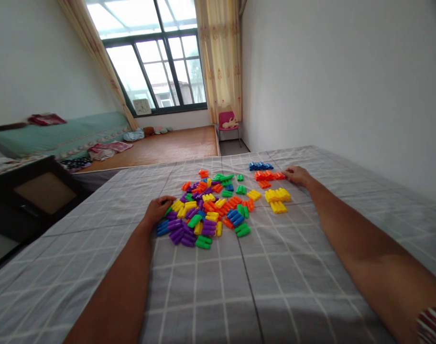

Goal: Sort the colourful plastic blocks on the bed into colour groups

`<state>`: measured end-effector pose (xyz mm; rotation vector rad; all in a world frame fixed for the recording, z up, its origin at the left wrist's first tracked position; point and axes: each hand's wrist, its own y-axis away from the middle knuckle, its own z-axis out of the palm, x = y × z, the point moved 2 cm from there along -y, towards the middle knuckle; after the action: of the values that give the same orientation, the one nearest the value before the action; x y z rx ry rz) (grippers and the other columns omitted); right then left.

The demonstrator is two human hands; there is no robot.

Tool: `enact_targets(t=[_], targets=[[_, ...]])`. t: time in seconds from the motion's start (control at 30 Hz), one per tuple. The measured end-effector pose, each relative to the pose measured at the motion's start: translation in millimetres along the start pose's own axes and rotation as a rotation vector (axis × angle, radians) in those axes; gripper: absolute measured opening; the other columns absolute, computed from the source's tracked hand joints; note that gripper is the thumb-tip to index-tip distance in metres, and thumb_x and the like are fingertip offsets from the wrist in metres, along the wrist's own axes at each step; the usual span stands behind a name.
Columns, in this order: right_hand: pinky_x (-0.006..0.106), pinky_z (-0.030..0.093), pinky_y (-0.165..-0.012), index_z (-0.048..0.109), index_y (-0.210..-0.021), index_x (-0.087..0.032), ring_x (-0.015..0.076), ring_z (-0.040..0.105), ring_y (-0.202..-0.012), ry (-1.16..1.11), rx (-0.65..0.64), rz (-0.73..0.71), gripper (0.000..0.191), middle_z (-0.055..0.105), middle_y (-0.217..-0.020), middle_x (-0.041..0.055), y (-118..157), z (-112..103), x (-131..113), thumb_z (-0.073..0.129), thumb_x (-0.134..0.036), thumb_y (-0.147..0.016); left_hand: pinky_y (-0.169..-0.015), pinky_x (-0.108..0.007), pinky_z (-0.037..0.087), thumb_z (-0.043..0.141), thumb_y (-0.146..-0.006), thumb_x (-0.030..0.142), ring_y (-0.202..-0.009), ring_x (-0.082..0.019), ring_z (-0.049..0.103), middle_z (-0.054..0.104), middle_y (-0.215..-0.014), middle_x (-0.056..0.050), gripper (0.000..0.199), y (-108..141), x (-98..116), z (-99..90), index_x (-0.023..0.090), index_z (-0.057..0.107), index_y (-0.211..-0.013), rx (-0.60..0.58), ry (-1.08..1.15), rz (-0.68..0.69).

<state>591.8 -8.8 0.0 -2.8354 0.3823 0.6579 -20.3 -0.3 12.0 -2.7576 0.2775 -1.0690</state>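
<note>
On the grey checked cloth (pixel 275 277), the row of orange plastic tube blocks (pixel 266 176) before you runs sideways, its long axis roughly along the cloth's far edge and its right end pointing at your right hand (pixel 297 176). It lies toward that far edge, right of the middle, directly left of your right fingertips, which are at its end piece; the fingers are bent and close together, but you cannot tell from here whether they pinch it. Just beyond it is a row of blue blocks (pixel 261 166), about parallel; on the near side sits a cluster of yellow blocks (pixel 277 196). Your right forearm slants in from the near right corner, nearly straight, back of the hand upward. Your left forearm rises from the near edge, and your left hand (pixel 158 210) rests at the left side of the mixed block pile (pixel 221 206), fingers curled toward it; whether they hold a block is hidden. The pile's pieces point many ways.
</note>
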Motion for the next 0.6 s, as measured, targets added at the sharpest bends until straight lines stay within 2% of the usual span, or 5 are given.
enact_targets(t=[0.2,0.33,0.4,0.47,0.6], targets=[[0.025,0.043,-0.06,0.071,-0.092,-0.017,0.0185,0.064,-0.073,0.01,-0.016,-0.051,0.032,0.073,-0.081,0.0063,2,5,-8,0.056,-0.043,-0.08,-0.066,-0.026,0.05,0.054,-0.069,0.044,-0.079,-0.022,0.066,0.075,-0.08,-0.003,0.04,5,12,-1.9,0.017,0.075,-0.09,0.006,-0.006,-0.009],[0.027,0.044,-0.066,0.072,-0.09,-0.018,0.0202,0.064,-0.08,0.056,0.086,-0.129,0.029,0.074,-0.09,0.0073,6,-8,-25,0.057,-0.04,-0.079,-0.067,-0.026,0.05,0.054,-0.069,0.042,-0.08,-0.021,0.066,0.076,-0.084,-0.002,0.037,5,15,-1.8,0.019,0.075,-0.088,0.019,-0.002,-0.011],[0.027,0.045,-0.069,0.073,-0.094,-0.019,0.0197,0.064,-0.081,0.0,0.017,-0.265,0.031,0.074,-0.092,0.0061,9,-13,-41,0.059,-0.041,-0.078,-0.067,-0.026,0.05,0.054,-0.068,0.042,-0.08,-0.021,0.066,0.076,-0.084,-0.002,0.037,5,15,-1.7,0.019,0.075,-0.088,0.013,-0.006,-0.009],[0.027,0.046,-0.071,0.073,-0.094,-0.021,0.0192,0.064,-0.081,-0.05,-0.126,-0.4,0.03,0.074,-0.092,0.0038,12,-14,-59,0.064,-0.042,-0.074,-0.067,-0.026,0.05,0.054,-0.068,0.043,-0.08,-0.022,0.066,0.075,-0.081,-0.003,0.038,5,15,-2.0,0.018,0.075,-0.089,0.005,-0.013,-0.009],[0.027,0.044,-0.07,0.074,-0.082,-0.025,0.0196,0.064,-0.082,0.062,-0.253,-0.453,0.021,0.074,-0.088,-0.0003,17,-9,-80,0.074,-0.037,-0.065,-0.066,-0.026,0.05,0.053,-0.069,0.043,-0.081,-0.022,0.065,0.075,-0.082,-0.004,0.04,5,15,-2.4,0.017,0.075,-0.09,0.001,-0.015,0.003]])
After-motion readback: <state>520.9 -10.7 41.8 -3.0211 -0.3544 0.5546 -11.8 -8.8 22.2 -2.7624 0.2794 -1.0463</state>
